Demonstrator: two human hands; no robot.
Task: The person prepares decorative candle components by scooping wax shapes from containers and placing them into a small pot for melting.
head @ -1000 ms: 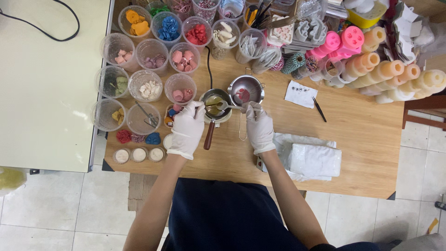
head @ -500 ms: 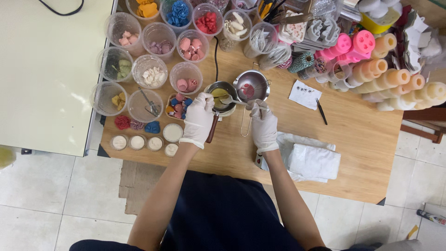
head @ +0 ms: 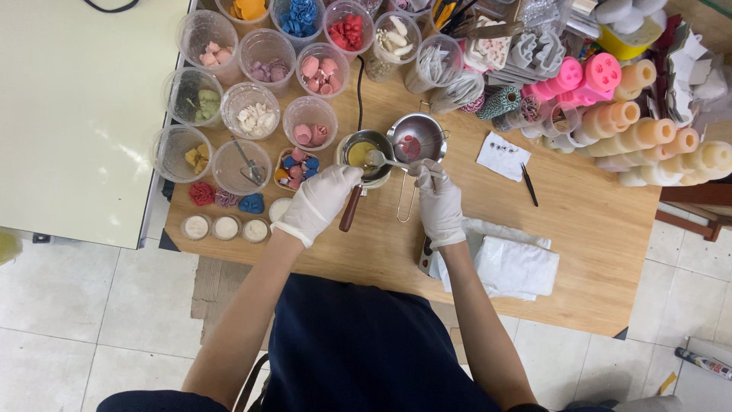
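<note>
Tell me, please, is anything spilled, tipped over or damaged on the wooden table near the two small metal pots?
Nothing stands out. Both metal pots sit upright, with no spill seen on the wooden table. The right hand holds a spoon over the yellow one; the left hand is beside its handle.

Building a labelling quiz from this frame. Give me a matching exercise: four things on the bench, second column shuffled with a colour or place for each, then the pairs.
Things
1. small pan with the wooden handle
2. steel pot
3. spoon
4. black tweezers

Place or content
A. red liquid inside
B. lying on the wooden table beside a slip of white paper
C. yellow liquid inside, left hand at its handle
D. in the fingers of the right hand, bowl over the small pan

Pairs: 1-C, 2-A, 3-D, 4-B
</note>
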